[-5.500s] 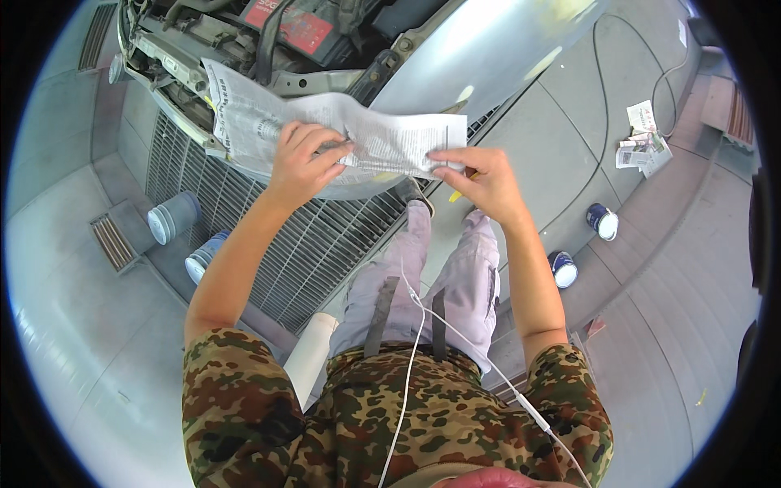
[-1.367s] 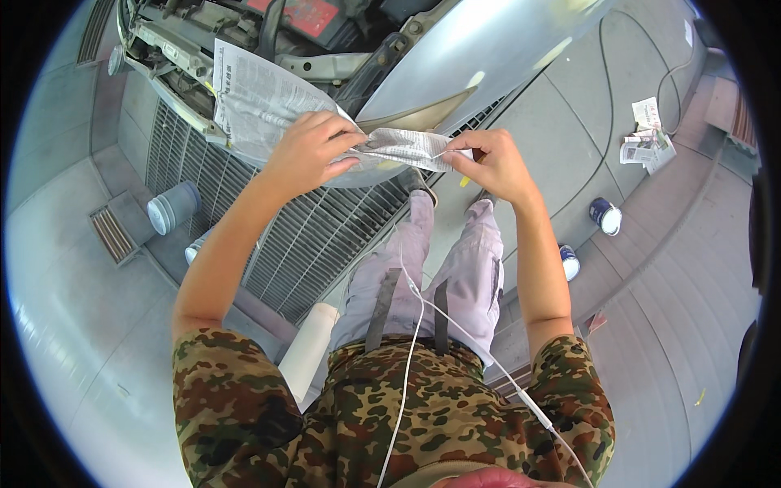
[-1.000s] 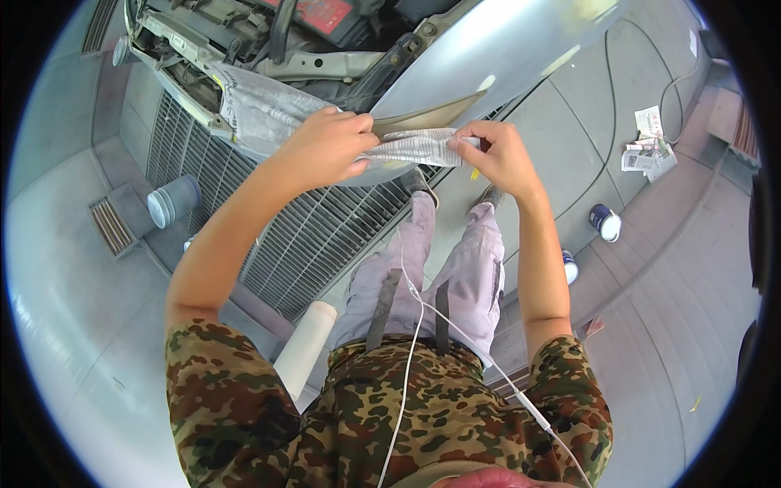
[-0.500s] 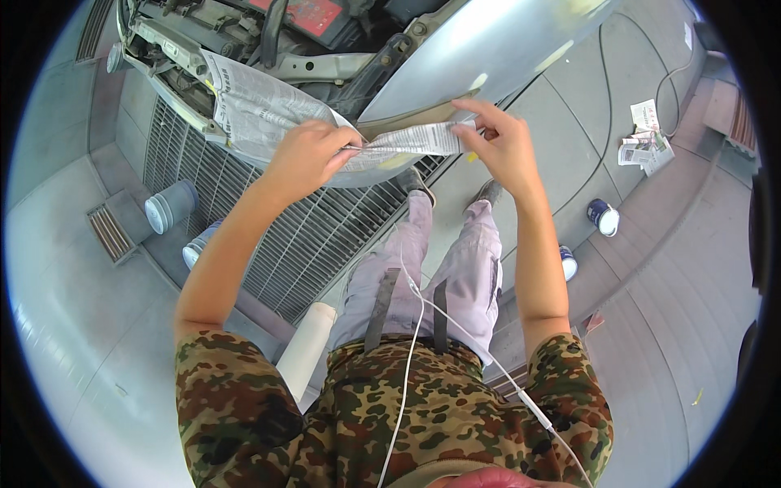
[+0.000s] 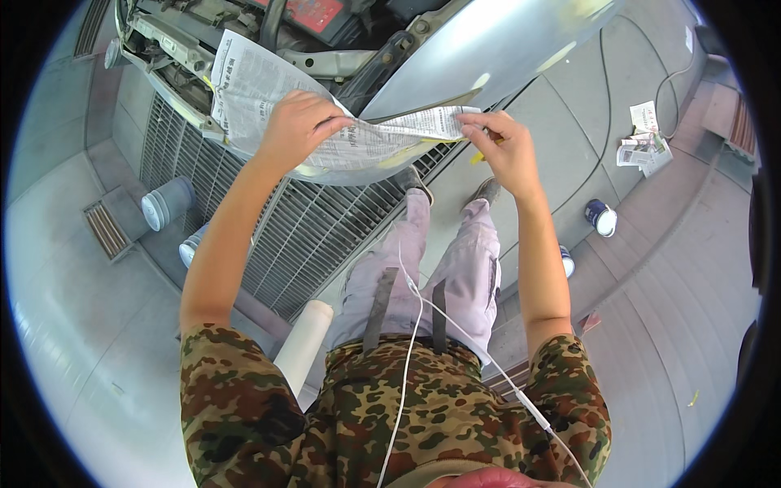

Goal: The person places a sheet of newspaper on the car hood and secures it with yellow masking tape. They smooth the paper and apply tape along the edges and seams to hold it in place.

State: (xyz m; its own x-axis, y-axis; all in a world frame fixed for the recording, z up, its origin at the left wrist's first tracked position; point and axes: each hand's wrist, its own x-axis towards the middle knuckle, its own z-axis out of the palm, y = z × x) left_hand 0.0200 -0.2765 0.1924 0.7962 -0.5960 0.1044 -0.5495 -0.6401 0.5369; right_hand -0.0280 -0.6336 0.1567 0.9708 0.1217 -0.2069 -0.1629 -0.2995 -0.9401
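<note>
A sheet of newspaper (image 5: 252, 85) lies along the front corner of a car, over the edge beside the open engine bay (image 5: 220, 24). My left hand (image 5: 297, 130) pinches the sheet near its middle between thumb and fingers. At the sheet's right end, my right hand (image 5: 503, 150) grips the corner, with thumb and forefinger together. Between the hands the paper stretches in a narrowing strip beside the silver fender (image 5: 455, 65). Below it shows the rounded pale edge of the bodywork (image 5: 358, 176). Yellow tape (image 5: 477, 159) hangs by my right hand.
Metal floor grating (image 5: 301, 236) runs under the car's front. Pails (image 5: 169, 203) stand at left, and a paint can (image 5: 602, 218) at right. Loose printed papers (image 5: 644, 150) and a dark cable (image 5: 608, 106) lie on the floor. A white roll (image 5: 304, 342) is near my left side.
The newspaper has opened out from a bunched strip into a flatter, wider sheet, its upper left part raised. My left hand has shifted slightly left and up; my right fingers have closed on the corner.
</note>
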